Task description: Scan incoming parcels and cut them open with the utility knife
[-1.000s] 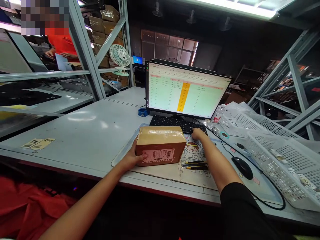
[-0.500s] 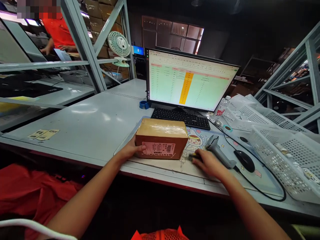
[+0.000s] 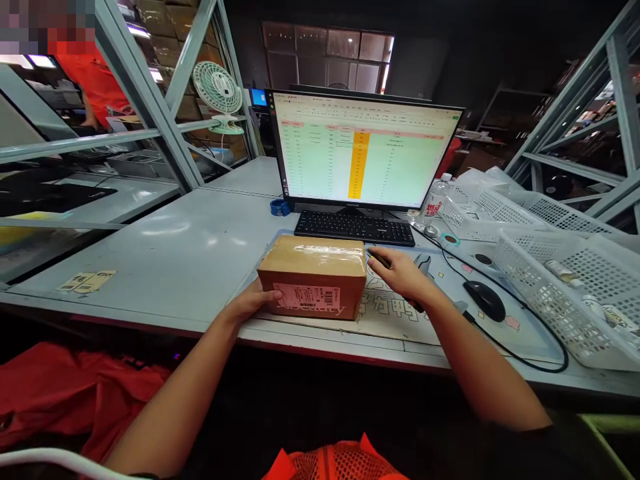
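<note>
A taped cardboard box [image 3: 313, 267] rests near the table's front edge, with a white shipping label [image 3: 310, 297] on the side facing me. Clear tape shines along its top. My left hand [image 3: 253, 299] grips the box's left end, thumb on the front face beside the label and the other fingers hidden. In my right hand [image 3: 403, 272] is a dark box cutter [image 3: 380, 259], its tip at the box's upper right edge. I cannot tell whether the blade touches the tape. Behind that wrist a grey barcode scanner [image 3: 424, 263] lies partly hidden.
A black keyboard [image 3: 355, 228] and a monitor [image 3: 360, 153] stand behind the box. To the right are a black mouse [image 3: 484, 300], a cable and white perforated baskets [image 3: 565, 313]. A blue tape roll [image 3: 280, 207] sits left of the keyboard. Another person works beyond the metal frame [image 3: 145, 100].
My right hand has lifted the box cutter from beside the box's lower right corner to its upper right edge. My left hand stays on the box. The view has shifted slightly.
</note>
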A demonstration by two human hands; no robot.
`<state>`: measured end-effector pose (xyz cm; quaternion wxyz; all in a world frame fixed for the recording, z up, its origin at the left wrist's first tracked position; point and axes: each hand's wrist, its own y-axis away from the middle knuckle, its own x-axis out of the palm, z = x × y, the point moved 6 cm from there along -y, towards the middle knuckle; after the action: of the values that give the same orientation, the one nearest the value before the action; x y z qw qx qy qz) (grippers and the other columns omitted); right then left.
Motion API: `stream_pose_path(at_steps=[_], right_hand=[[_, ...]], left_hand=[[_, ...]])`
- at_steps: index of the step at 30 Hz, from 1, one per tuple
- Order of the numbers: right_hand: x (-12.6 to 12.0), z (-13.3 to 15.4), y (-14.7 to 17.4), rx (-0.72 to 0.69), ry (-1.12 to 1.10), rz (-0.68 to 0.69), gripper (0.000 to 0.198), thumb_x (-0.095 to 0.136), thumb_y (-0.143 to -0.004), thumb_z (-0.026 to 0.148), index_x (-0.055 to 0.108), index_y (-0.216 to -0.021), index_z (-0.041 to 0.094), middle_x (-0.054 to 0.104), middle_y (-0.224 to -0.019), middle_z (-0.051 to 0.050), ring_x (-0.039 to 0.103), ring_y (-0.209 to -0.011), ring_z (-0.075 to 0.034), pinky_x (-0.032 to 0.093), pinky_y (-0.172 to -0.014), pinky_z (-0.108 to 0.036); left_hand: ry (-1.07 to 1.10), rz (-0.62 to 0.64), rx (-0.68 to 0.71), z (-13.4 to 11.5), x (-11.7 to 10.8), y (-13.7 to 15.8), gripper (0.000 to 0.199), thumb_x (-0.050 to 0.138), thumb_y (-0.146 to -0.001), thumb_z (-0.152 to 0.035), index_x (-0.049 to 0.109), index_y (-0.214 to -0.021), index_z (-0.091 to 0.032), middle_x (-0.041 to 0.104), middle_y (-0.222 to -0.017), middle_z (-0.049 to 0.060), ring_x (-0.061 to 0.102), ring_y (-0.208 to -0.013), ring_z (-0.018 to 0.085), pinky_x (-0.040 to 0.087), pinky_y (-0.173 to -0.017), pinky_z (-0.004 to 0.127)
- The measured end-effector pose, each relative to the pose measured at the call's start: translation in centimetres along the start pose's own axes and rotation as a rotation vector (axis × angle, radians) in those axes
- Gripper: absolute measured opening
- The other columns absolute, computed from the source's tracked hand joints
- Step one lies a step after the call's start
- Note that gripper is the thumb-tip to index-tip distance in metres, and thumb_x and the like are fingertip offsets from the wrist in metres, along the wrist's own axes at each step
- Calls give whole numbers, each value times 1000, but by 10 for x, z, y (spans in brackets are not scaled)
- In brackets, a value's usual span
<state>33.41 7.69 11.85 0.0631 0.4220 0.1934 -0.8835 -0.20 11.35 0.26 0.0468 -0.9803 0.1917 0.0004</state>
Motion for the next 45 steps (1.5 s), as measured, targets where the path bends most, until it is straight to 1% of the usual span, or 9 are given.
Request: stream_pose_path(at_steps=[14, 23, 28, 31, 33, 36, 38, 41, 45], right_hand=[[-3, 50, 49, -92, -7, -43, 42, 53, -103, 38, 74, -135, 20, 80, -123, -8, 76, -109, -28, 59, -97, -40], [2, 38, 71, -18, -3, -74, 48, 52, -102, 44, 73, -138, 19, 76, -135, -10, 73, -122, -30, 56, -107, -45], [3, 10, 72, 60, -22, -124, 53, 55, -98, 47, 75, -136, 16, 77, -131, -13, 74, -121, -32, 57, -108, -47], [2, -20, 71, 127, -8, -162, 56, 55, -96, 50, 77, -134, 15, 78, -128, -15, 75, -118, -33, 58, -105, -48], [1, -41, 69, 170, -8, -176, 58, 56, -94, 52, 77, -133, 14, 78, -129, -15, 74, -120, -34, 56, -108, -49], [-1, -68, 69, 237, -21, -181, 61, 56, -93, 53, 77, -133, 12, 77, -129, -17, 74, -120, -35, 55, -109, -51], [-5, -78, 71, 266, -26, -195, 61, 57, -92, 53, 77, -132, 12, 77, -129, -17, 74, -120, -35, 55, -108, -50], [-10, -80, 77, 277, -24, -207, 60, 57, -93, 51, 77, -132, 11, 77, -129, -18, 73, -121, -35, 54, -110, -49], [-15, -75, 81, 299, -29, -182, 59, 57, -95, 48, 75, -136, 10, 77, -130, -17, 73, -120, -34, 54, -110, -48]], left_hand=[[20, -56, 102, -6, 3, 0, 105, 96, -62, -61, 59, -149, -16, 66, -147, 20, 53, -145, 48, 41, -125, 59], [-58, -81, 122, -4, 7, 18, 114, 99, -61, -50, 41, -155, -21, 59, -151, 19, 53, -145, 42, 39, -126, 59], [-170, -524, 129, 3, 31, 72, 129, 99, -60, -56, 25, -161, -25, 43, -162, 21, 46, -150, 42, 42, -124, 60], [-359, -724, 140, 9, 70, 122, 116, 88, -79, -54, 17, -167, -26, 34, -167, 22, 39, -155, 42, 38, -125, 64], [-494, -512, 263, 3, 109, 143, 100, 77, -93, -47, 15, -170, -29, 35, -169, 21, 41, -156, 39, 41, -124, 62], [-687, -6, 595, -21, 155, 158, 75, 73, -96, -32, 38, -163, -34, 52, -160, 14, 55, -145, 31, 50, -120, 48], [-773, -81, 788, -45, 144, 153, 63, 72, -95, -20, 52, -153, -35, 63, -147, 10, 60, -137, 27, 50, -119, 43], [-718, -606, 793, -68, 88, 121, 87, 90, -83, -32, 44, -156, -33, 49, -159, 15, 44, -152, 37, 39, -126, 59], [-281, -385, 355, -41, 56, 57, 140, 96, -69, -60, 3, -171, -34, 15, -178, 19, 31, -160, 43, 39, -126, 62]])
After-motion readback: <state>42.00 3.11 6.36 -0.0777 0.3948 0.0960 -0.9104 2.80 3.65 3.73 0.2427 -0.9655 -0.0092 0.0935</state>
